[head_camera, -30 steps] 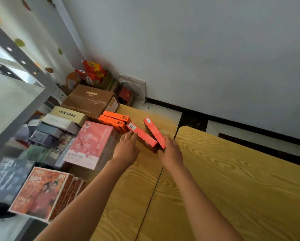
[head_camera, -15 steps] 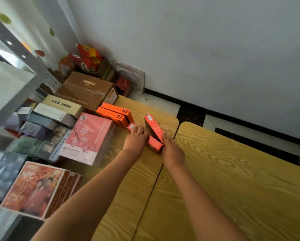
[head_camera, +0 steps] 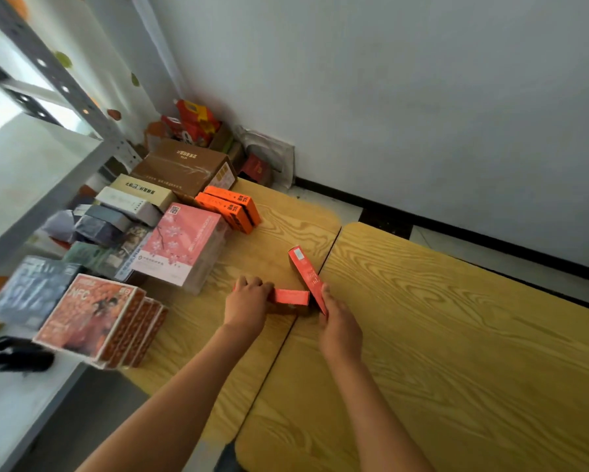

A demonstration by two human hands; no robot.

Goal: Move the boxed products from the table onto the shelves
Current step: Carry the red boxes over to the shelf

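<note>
Far to the left of both hands, a grey metal shelving unit [head_camera: 47,155] stands with its perforated upright slanting across the view, and a black object [head_camera: 17,357], too blurred to identify, lies on its white lower shelf. Just right of that, a row of orange boxes printed "NFC" [head_camera: 92,318] sits at the table's left edge, with dark grey boxes [head_camera: 30,291] behind them.

Beyond the left hand, a pink box with a blossom pattern [head_camera: 180,243] stands on the wooden table [head_camera: 456,335]. Farther away, past it, lie a cream box [head_camera: 143,192], a large brown carton [head_camera: 184,166] and two bright orange boxes [head_camera: 231,207] lying side by side. Red and yellow packages [head_camera: 194,124] are heaped in the corner by the white wall [head_camera: 388,80].

The left hand [head_camera: 247,303] has its fingers curled over the left end of a slim red box [head_camera: 289,296], which lies flat on the table and points toward the right hand. The right hand [head_camera: 339,327] pinches the near end of a second slim red box [head_camera: 306,274]; this one is tilted on edge, its far end with a pale label angled away from the person. The two red boxes meet between the hands, the flat one's right end touching or very nearly touching the tilted one. Both sit right beside the seam where the two tabletops join. To the right of the right hand there is only bare yellow wood grain, then a black baseboard [head_camera: 456,219] along the wall.
</note>
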